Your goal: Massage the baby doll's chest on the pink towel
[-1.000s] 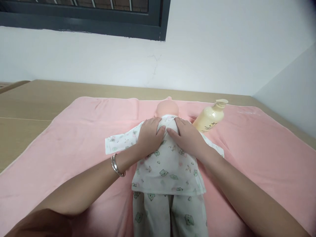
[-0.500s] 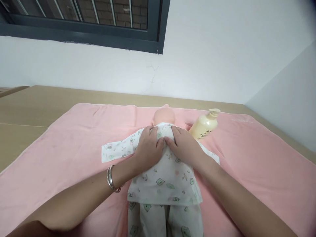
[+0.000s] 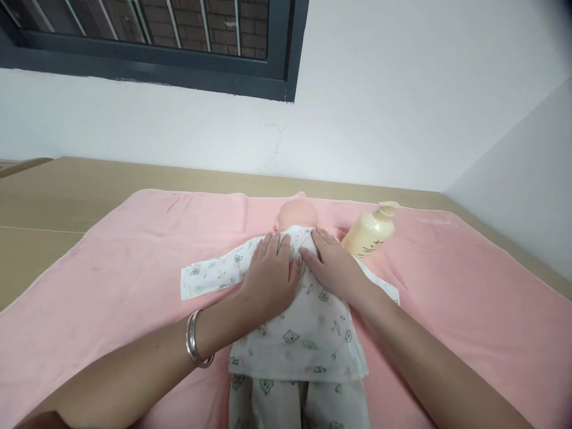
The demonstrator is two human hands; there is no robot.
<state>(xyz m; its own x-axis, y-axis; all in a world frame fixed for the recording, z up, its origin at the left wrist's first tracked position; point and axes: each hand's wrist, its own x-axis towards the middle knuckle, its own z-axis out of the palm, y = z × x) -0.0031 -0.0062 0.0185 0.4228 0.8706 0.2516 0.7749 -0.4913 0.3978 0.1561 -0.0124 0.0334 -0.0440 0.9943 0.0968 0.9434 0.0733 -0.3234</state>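
A baby doll (image 3: 297,214) lies stretched out on a pink blanket (image 3: 134,268), its head pointing away from me. It wears a white printed top (image 3: 304,339) with long sleeves spread to both sides, and matching trousers (image 3: 335,402). My left hand (image 3: 271,277) rests flat on the upper left of the top, fingers extended toward the doll's head. On the upper right of the top lies my right hand (image 3: 335,265), fingers stretched forward and thumb pointing at the left thumb. Both palms hide part of the cloth beneath them. A silver bangle (image 3: 196,339) circles my left wrist.
A pale yellow pump bottle (image 3: 370,231) leans on the blanket, just beyond the doll's right-hand sleeve. The blanket covers a wooden surface (image 3: 53,196) that meets a white wall (image 3: 370,107). A dark-framed barred window (image 3: 179,59) is set in the wall.
My left hand has flattened, its fingers straighter and its thumb turned more forward. The right hand stays nearly where it was on the top. The view has shifted slightly.
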